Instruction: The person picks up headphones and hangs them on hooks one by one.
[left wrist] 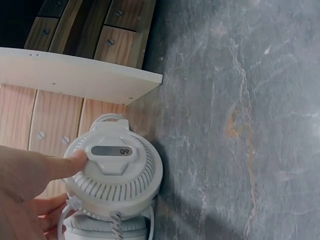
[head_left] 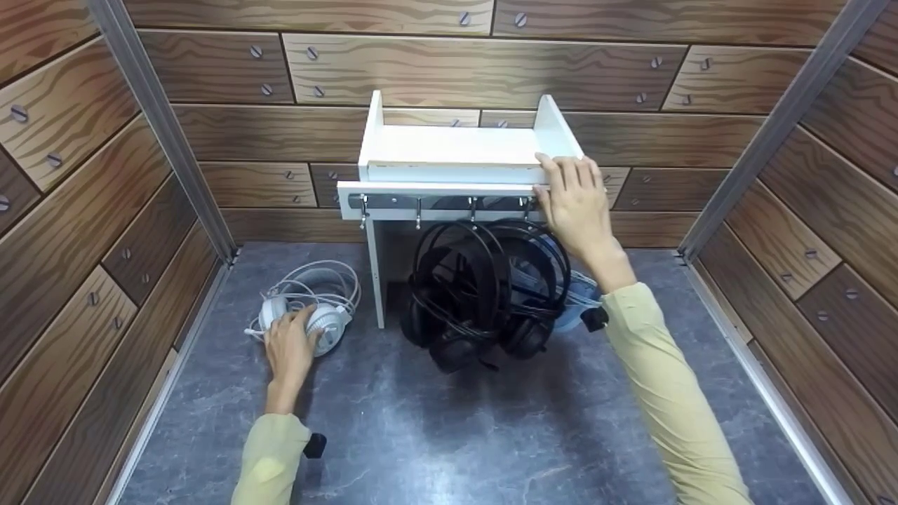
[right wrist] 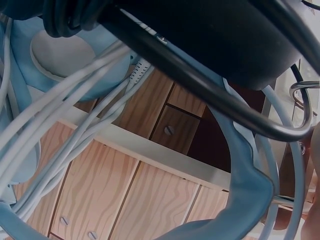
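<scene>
My left hand (head_left: pixel 289 344) grips white headphones (head_left: pixel 330 328) on the floor left of a white shelf rack. In the left wrist view the thumb presses the round outer face of one ear cup (left wrist: pixel 115 175), with the other fingers behind it. My right hand (head_left: pixel 579 210) holds the right front corner of the white rack (head_left: pixel 449 189), its fingers over the top edge. Black headphones (head_left: pixel 459 301) hang in front of the rack, with another black pair (head_left: pixel 544 280) beside them. Blue headphones (right wrist: pixel 250 185) with pale cables are partly hidden behind the black ones.
Metal hooks (head_left: pixel 419 210) line the rack's front strip. The rack's side panel (head_left: pixel 377 273) stands between the white headphones and the black ones. Wood-patterned walls (head_left: pixel 484 70) enclose the grey marbled floor (head_left: pixel 435 435) at the back and both sides.
</scene>
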### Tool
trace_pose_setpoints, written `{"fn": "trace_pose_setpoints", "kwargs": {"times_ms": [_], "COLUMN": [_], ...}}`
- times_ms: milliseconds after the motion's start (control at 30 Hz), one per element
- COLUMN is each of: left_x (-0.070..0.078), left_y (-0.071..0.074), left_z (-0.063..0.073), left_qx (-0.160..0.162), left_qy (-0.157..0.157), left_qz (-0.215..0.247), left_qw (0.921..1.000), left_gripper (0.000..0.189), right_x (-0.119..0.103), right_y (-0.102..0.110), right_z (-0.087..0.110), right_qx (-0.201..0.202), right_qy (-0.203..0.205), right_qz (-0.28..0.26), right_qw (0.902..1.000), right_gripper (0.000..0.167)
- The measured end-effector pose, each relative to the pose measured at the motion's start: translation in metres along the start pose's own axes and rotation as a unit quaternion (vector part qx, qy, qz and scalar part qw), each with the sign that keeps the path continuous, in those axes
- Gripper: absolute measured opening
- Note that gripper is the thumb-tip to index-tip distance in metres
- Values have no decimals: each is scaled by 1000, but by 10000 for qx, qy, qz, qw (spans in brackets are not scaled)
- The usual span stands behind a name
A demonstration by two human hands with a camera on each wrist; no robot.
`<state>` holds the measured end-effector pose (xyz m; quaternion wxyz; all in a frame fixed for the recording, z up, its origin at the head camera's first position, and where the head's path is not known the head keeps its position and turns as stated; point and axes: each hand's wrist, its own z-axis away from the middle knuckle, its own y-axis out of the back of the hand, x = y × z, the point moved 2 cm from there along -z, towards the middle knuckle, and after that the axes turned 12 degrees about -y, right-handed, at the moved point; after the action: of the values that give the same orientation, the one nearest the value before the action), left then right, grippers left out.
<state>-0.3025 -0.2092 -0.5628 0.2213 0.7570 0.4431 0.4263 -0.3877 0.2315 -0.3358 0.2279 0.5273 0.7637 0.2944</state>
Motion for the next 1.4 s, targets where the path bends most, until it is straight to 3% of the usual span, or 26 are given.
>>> {"fn": "trace_pose_setpoints", "kwargs": {"times_ms": [233, 467, 867, 1400], "left_x": [7, 18, 35, 68], "left_y": [4, 7, 10, 11], "left_z": [2, 9, 32, 65], "left_qx": [31, 141, 216, 333], "left_qy": [166, -59, -222, -406], "left_qz": [-43, -285, -258, -643], "left_qw": [9998, 9995, 9992, 9966], "left_gripper": [34, 27, 27, 28], "right_x": [0, 0, 1, 2], "right_y": [-1, 0, -2, -2], "right_z": [0, -1, -1, -1], "right_qx": [-6, 24, 127, 246], "right_qy": [11, -3, 30, 158], "right_qz": [9, -9, -62, -229], "right_qw": [10000, 10000, 9999, 9993], "right_gripper": [49, 49, 47, 47]}}
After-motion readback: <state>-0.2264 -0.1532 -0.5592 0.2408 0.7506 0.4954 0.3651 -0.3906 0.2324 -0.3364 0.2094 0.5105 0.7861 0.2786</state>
